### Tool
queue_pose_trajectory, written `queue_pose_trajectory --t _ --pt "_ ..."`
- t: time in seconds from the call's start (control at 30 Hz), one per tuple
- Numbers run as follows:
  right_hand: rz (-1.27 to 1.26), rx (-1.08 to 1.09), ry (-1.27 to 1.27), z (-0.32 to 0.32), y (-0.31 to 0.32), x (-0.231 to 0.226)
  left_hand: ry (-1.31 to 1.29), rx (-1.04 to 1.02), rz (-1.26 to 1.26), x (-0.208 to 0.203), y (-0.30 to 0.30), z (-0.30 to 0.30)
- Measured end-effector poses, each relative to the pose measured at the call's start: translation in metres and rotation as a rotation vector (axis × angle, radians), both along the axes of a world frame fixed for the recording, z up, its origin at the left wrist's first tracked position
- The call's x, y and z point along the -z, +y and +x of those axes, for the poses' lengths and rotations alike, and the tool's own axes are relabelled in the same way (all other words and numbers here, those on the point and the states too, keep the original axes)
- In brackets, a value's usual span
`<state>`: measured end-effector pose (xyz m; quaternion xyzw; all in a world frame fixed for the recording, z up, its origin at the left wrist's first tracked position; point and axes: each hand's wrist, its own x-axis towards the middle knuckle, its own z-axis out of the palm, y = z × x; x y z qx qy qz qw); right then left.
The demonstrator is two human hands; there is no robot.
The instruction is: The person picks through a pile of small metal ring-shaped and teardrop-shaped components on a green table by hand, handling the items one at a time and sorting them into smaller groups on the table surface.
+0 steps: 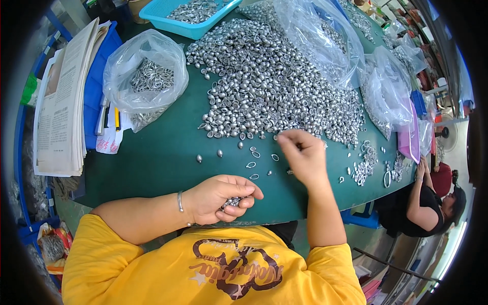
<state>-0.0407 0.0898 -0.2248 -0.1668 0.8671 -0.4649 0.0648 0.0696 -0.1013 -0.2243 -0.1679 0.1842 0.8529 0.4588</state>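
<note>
Several small silvery metal pieces (pixel 232 202) lie cupped in my left hand (pixel 218 200), its fingers curled over them near the table's front edge. My right hand (pixel 304 155) is at the near edge of a big pile of oval, dome-shaped metal pieces (pixel 264 81). Its thumb and fingers are pinched together with the tips turned down; whatever is between them is hidden. Between my hands, a few flat oval rings (pixel 251 164) and loose domed pieces (pixel 219 153) are scattered on the green tabletop (pixel 147 168).
An open plastic bag of metal rings (pixel 152 76) stands at left, beside a blue tray and stacked papers (pixel 63 101). A light-blue basket (pixel 190 25) holds more pieces. Clear bags (pixel 389 91) and small ring heaps (pixel 367 162) lie to the right. Another person (pixel 432 208) sits at far right.
</note>
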Motion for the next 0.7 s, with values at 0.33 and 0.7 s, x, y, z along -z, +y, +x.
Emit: queue_pose_trajectory --t 0.33,0.7 --pt "0.060 -0.025 0.086 -0.002 0.000 0.004 0.008 0.005 -0.020 0.000 0.000 0.000" --pt "-0.548 0.017 -0.564 -0.013 0.001 -0.016 0.006 0.004 -0.012 0.002 -0.001 0.000"
